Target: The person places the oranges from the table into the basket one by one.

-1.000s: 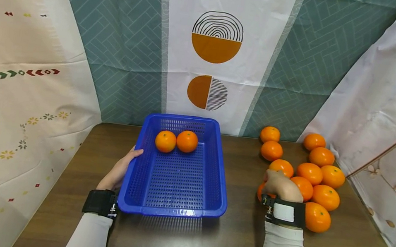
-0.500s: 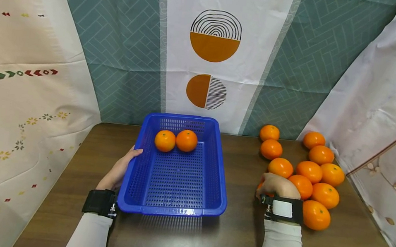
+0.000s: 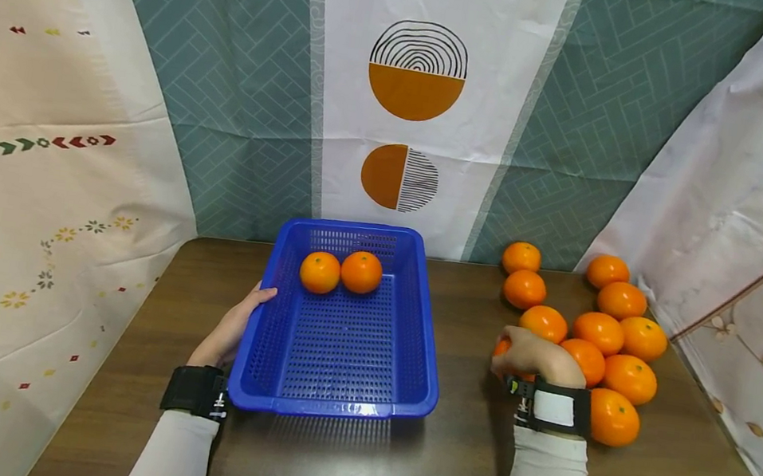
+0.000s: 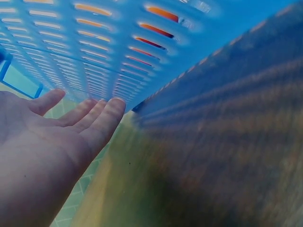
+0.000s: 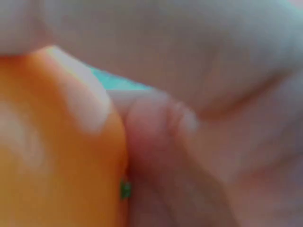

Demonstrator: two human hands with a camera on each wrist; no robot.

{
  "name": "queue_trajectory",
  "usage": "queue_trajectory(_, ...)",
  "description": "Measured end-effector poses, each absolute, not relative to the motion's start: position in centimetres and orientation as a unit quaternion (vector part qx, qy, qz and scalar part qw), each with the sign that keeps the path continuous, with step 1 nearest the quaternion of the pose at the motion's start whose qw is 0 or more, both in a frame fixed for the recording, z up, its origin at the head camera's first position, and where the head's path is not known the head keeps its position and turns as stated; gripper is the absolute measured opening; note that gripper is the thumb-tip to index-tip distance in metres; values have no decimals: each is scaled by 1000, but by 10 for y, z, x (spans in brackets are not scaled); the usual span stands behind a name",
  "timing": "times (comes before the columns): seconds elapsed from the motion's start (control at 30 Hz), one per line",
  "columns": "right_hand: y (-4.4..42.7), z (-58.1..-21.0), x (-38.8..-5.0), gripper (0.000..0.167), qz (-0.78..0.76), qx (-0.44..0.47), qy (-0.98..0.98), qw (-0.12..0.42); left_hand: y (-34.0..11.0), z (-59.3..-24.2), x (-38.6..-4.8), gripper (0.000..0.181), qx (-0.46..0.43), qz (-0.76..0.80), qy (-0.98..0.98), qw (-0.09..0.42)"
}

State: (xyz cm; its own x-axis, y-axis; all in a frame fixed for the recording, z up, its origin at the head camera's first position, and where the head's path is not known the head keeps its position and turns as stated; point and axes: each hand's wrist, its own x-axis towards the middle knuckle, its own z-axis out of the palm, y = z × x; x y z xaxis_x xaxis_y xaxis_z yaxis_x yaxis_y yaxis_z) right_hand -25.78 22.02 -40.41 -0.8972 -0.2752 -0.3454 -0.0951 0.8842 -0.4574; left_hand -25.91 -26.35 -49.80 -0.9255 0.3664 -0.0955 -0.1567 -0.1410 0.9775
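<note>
A blue plastic basket (image 3: 341, 345) with perforated walls stands mid-table, holding two oranges, a left one (image 3: 320, 272) and a right one (image 3: 362, 272). Against its left side rests my left hand (image 3: 241, 324), thumb at the rim; in the left wrist view that hand (image 4: 61, 123) has its fingers extended along the slotted wall (image 4: 94, 47). At the right, my right hand (image 3: 541, 357) grips an orange (image 3: 501, 347), mostly covered in the head view. The right wrist view shows this orange (image 5: 52, 142) close up, with curled fingers (image 5: 156, 127) against it.
Several more oranges (image 3: 598, 332) lie grouped right of and beyond my right hand. Two oranges, the nearer one (image 3: 524, 289) among them, sit near the table's back edge. A patterned cloth (image 3: 410, 129) hangs behind the brown wooden table (image 3: 315, 470).
My right hand has shifted slightly left with the orange, which peeks out a little farther up beside the fingers. The left hand and the basket stay put.
</note>
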Motion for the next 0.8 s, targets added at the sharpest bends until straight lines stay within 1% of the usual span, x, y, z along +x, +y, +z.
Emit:
queue_trajectory(0.17,220,-398,-258,49,-232,-148,953,129,-263,-499,-260,67,76,747,637,173)
queue_trajectory(0.3,216,-397,-259,47,-239,-166,955,62,-263,-499,-259,68,68,746,639,173)
queue_trajectory(0.5,208,-399,-262,43,-268,-174,947,-20,-263,-499,-258,68,75,746,639,175)
queue_trajectory(0.6,203,-400,-263,43,-274,-176,944,-50,-264,-498,-258,68,82,745,639,175)
queue_trajectory(0.8,195,-398,-265,45,-289,-185,935,-83,-265,-497,-257,70,65,740,646,174)
